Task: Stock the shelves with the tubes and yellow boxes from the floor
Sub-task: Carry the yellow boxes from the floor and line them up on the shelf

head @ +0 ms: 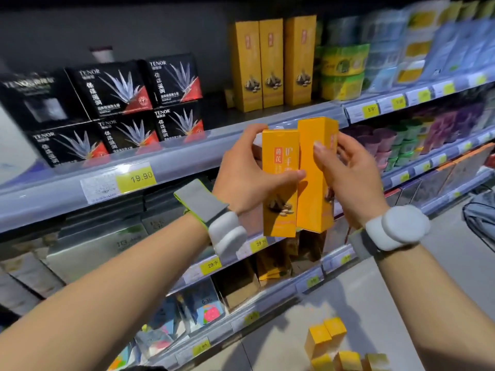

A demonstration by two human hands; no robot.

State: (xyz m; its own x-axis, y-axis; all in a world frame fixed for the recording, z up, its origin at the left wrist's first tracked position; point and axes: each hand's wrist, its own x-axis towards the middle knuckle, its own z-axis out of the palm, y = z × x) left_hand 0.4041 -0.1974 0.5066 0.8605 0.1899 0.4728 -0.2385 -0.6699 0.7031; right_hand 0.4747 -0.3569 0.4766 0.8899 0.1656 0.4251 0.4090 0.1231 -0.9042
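Observation:
Two tall yellow boxes are held upright side by side in front of the shelf edge (187, 156). My left hand (246, 172) grips the left yellow box (280, 199), thumb across its front. My right hand (345, 172) grips the right yellow box (312, 202), thumb on its front face. Three matching yellow boxes (270, 62) stand in a row on the upper shelf behind. Several more yellow boxes (329, 341) stand on the floor at the bottom right. No tubes are visible.
Black aloe-print boxes (117, 103) are stacked on the left of the same shelf, green tubs (342, 70) and blue packs to the right. A gap lies between the black boxes and the yellow row. Lower shelves carry price tags (136, 179) and mixed goods. A grey bag (479, 212) lies on the floor.

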